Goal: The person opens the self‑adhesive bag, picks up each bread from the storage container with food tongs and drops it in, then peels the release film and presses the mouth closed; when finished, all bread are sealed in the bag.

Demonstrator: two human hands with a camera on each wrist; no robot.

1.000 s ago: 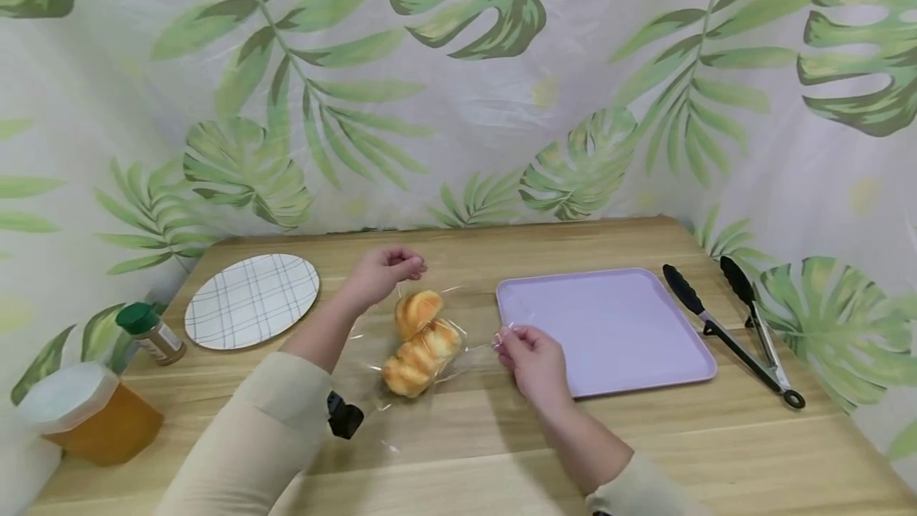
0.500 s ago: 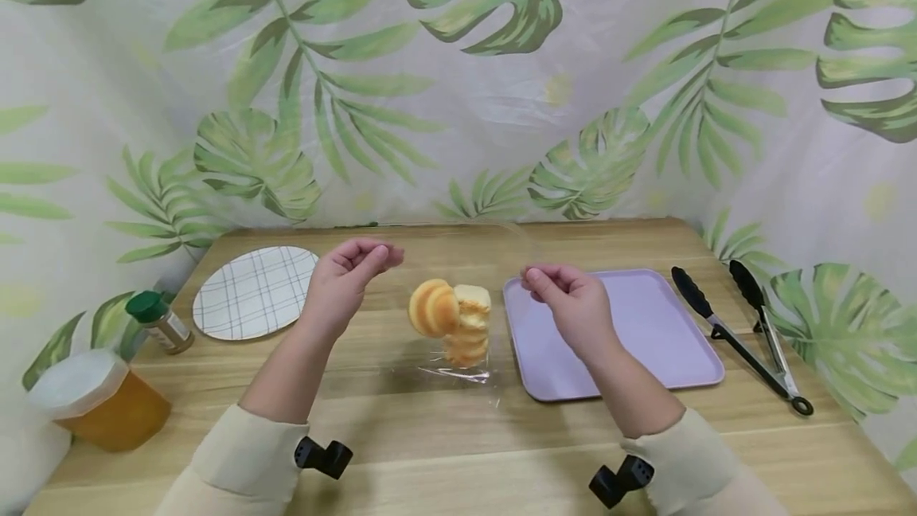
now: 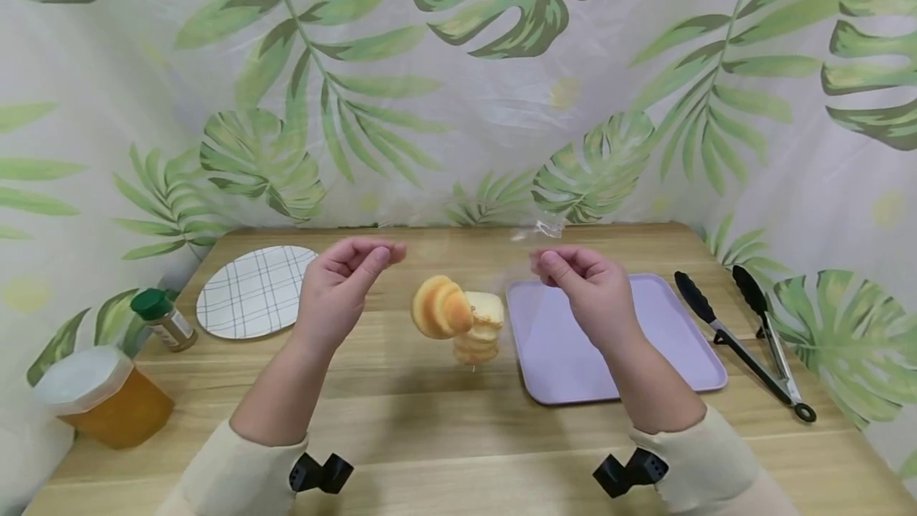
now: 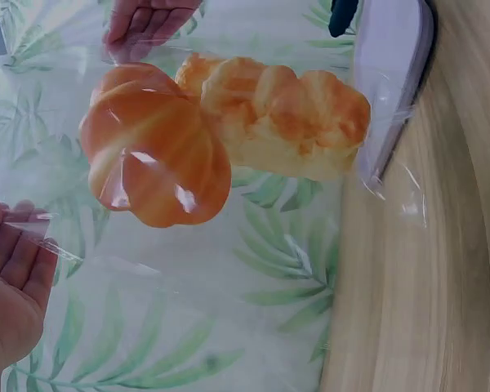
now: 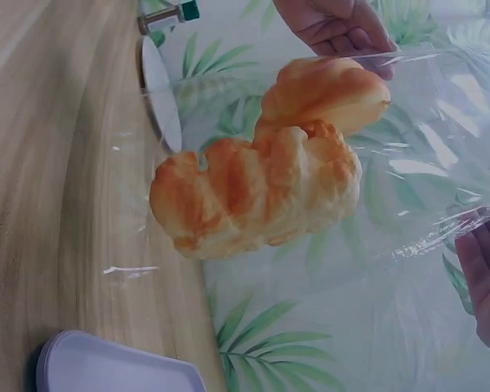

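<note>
Two pieces of bread hang inside a clear plastic bag [image 5: 416,163] stretched between my hands. One is a round bun [image 3: 438,307]; the other is a longer, ridged loaf [image 5: 261,192]. My left hand [image 3: 344,285] pinches the bag's left side between thumb and fingers. The opposite side is pinched by my right hand [image 3: 591,293], level with the left. In the left wrist view the bun [image 4: 157,147] lies nearer the bag's top, with the loaf [image 4: 286,122] below it. The film is so clear that much of its outline is hard to see.
A lilac tray [image 3: 559,373] lies right of the bread, partly behind my right forearm. Black-tipped tongs [image 3: 748,357] rest beyond it. On the left are a checked oval plate [image 3: 251,293], a green-capped spice jar [image 3: 163,319] and an orange tub with a white lid [image 3: 107,396].
Both hands have come level, with the bag drawn up between them. The bread, earlier lying low over the table, now hangs upright and farther right. The right hand has moved up and right.
</note>
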